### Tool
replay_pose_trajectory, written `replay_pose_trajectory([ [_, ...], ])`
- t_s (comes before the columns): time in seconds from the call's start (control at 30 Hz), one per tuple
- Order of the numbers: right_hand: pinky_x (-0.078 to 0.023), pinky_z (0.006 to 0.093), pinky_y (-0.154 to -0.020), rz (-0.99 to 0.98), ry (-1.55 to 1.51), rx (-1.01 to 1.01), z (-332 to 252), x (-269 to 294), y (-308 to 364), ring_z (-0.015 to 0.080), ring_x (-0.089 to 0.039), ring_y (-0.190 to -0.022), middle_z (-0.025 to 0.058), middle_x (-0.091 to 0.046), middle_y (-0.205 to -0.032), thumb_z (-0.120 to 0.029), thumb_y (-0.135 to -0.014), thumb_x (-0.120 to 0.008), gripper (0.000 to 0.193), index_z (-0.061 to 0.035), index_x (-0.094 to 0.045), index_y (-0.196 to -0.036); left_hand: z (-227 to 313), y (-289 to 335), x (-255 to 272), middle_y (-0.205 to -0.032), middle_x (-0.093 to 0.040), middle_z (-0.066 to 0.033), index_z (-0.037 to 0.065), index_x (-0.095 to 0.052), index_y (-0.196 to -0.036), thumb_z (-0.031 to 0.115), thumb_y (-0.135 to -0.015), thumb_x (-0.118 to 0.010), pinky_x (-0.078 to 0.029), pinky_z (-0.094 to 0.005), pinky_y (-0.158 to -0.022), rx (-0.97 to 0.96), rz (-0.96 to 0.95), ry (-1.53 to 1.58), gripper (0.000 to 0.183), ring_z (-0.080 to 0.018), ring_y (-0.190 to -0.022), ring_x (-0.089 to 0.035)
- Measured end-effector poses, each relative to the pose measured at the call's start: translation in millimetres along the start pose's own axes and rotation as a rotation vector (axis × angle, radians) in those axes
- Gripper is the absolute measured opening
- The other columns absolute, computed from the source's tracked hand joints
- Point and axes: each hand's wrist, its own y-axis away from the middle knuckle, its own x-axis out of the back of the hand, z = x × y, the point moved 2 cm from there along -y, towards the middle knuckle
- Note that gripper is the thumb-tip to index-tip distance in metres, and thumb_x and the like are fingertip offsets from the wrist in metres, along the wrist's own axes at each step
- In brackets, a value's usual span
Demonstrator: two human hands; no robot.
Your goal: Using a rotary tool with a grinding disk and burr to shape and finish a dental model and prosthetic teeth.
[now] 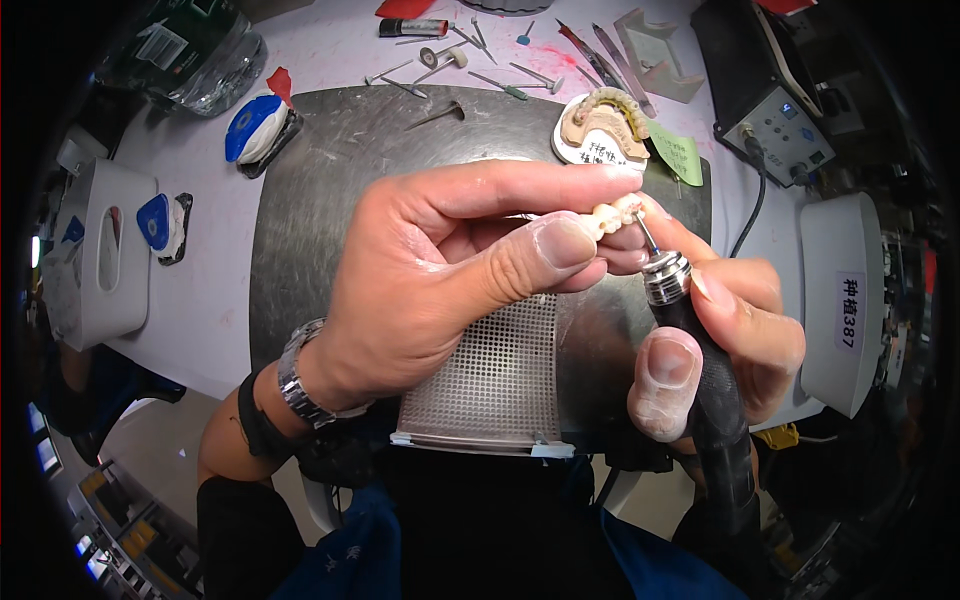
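Between the thumb and fingers of my left hand (430, 265) is a cream-white dental bridge (608, 218), a short curved row of tooth shapes. My right hand (740, 330) is wrapped round a black dental handpiece (712, 400) with a ridged silver collar. From its collar a thin metal bur (648, 232) points up, its tip at the right end of the bridge, where a reddish mark shows. My fingers hide part of the bridge. Just beyond my hands stands a tan dental model (600, 130) on a white base, with writing on it.
Several loose burs and polishing wheels (440, 62) lie at the back. A control box (775, 100) with a cable stands back right, a white bin (845, 300) at right. Blue-and-white pieces (258, 130) and a white container (115, 250) are left. A perforated grille (490, 375) sits below my hands.
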Motion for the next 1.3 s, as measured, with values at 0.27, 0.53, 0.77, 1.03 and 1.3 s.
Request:
replay_pose_trajectory([
  [0.27,-0.051,0.0389,-0.082,-0.008,-0.050,-0.067,6,-3,1,0.0346,-0.061,-0.091,0.0177,-0.052,-0.085,-0.016,-0.086,-0.057,0.028,-0.0023,-0.042,-0.106,-2,2,7,-0.101,-0.061,-0.0162,-0.008,-0.045,-0.121,0.016,-0.093,-0.046,-0.052,-0.0217,-0.081,0.069,0.029,0.040,0.037,-0.0159,-0.093,-0.061],
  [0.53,-0.051,0.0381,-0.083,-0.022,-0.036,-0.021,5,-2,2,0.0337,-0.061,-0.090,0.0186,-0.052,-0.086,-0.014,-0.086,-0.054,0.025,-0.0021,-0.042,-0.106,0,1,3,-0.099,-0.061,-0.0151,-0.008,-0.045,-0.121,0.017,-0.094,-0.045,-0.052,-0.0207,-0.080,0.078,0.036,0.037,0.037,-0.0134,-0.090,-0.062],
  [0.77,-0.051,0.0400,-0.083,-0.052,-0.035,-0.042,9,-5,1,0.0354,-0.061,-0.090,0.0180,-0.051,-0.083,-0.014,-0.086,-0.055,0.025,-0.0011,-0.042,-0.104,-3,4,8,-0.101,-0.061,-0.0154,-0.007,-0.044,-0.122,0.017,-0.093,-0.046,-0.052,-0.0213,-0.081,0.074,0.043,0.024,0.038,-0.0146,-0.093,-0.061],
  [1.03,-0.051,0.0424,-0.083,-0.010,0.003,0.077,2,-1,-4,0.0388,-0.061,-0.089,0.0142,-0.048,-0.079,-0.014,-0.084,-0.059,0.028,-0.0001,-0.043,-0.102,-4,-2,-1,-0.099,-0.060,-0.0133,-0.006,-0.048,-0.118,0.016,-0.093,-0.047,-0.052,-0.0210,-0.080,0.071,0.092,0.056,0.033,-0.0132,-0.092,-0.060],
  [1.3,-0.053,0.0418,-0.081,-0.069,0.022,0.108,6,-13,0,0.0392,-0.060,-0.092,0.0162,-0.049,-0.081,-0.008,-0.081,-0.062,0.028,0.0020,-0.044,-0.100,-4,0,8,-0.096,-0.060,-0.0108,-0.006,-0.053,-0.110,0.010,-0.089,-0.053,-0.052,-0.0179,-0.071,0.155,0.145,0.082,0.026,-0.0076,-0.078,-0.059],
])
